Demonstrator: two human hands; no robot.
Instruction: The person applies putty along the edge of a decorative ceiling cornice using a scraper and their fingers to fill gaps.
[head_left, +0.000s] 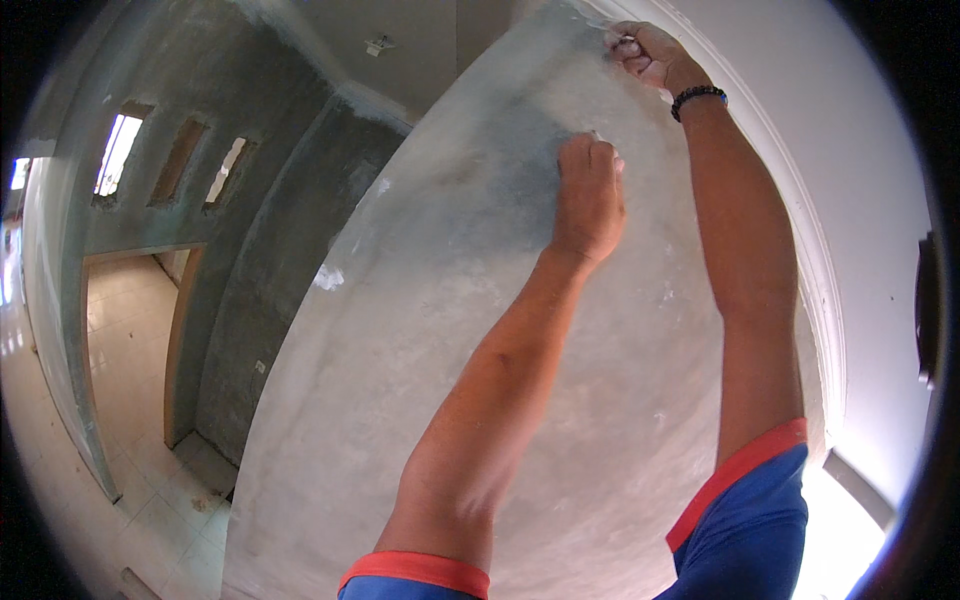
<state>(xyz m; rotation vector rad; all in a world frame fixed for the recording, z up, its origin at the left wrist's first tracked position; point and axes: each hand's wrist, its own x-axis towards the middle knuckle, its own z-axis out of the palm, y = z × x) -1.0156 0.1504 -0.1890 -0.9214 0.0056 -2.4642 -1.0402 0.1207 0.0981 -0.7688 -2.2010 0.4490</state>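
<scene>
Both of my arms reach up along a grey plastered wall (pixel 480 330). My left hand (pixel 590 195) is closed in a fist against or just off the wall's darker patch. A small pale tip shows above its fingers; what it belongs to is hidden. Higher and to the right, my right hand (pixel 650 58) is beside the white cornice moulding (pixel 795 190). Its fingers are curled and smeared with white, and whatever they may grip cannot be made out. A dark beaded bracelet (pixel 698 96) circles the right wrist.
A white ceiling (pixel 870 150) runs along the right. To the left, a dark grey wall (pixel 290 200) has narrow window openings and a wood-framed doorway (pixel 190 320). Pale floor tiles (pixel 160 510) lie below. White patches (pixel 328 278) mark the plaster near its left edge.
</scene>
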